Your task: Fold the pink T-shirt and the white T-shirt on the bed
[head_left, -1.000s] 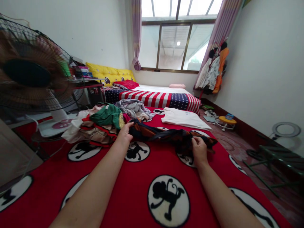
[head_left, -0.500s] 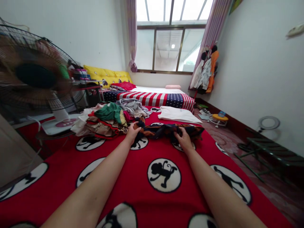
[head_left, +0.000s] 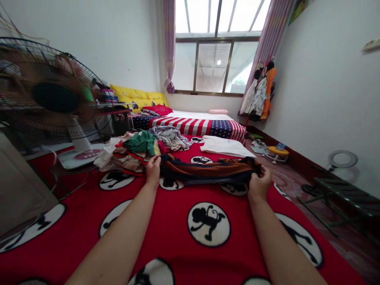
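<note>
A brown and dark navy garment (head_left: 204,169) is stretched sideways between my two hands, low over the red blanket (head_left: 166,241) with its round monkey prints. My left hand (head_left: 153,170) pinches the garment's left end, right beside a heap of crumpled clothes (head_left: 133,154). At the other end, my right hand (head_left: 260,183) has its fingers closed on the garment's right edge. What kind of garment it is cannot be made out. Beyond it, a folded white shirt (head_left: 225,146) lies flat on the blanket.
On the left a fan (head_left: 55,97) stands on a chair, close to the clothes heap. Behind is a second bed with a stars-and-stripes cover (head_left: 192,126). To the right on the floor are a green folding stool (head_left: 347,190) and a small yellow stool (head_left: 278,151).
My hands have moved apart, the left one leftward and the right one rightward. The bunched garment is now drawn out wide, showing more of its brown part.
</note>
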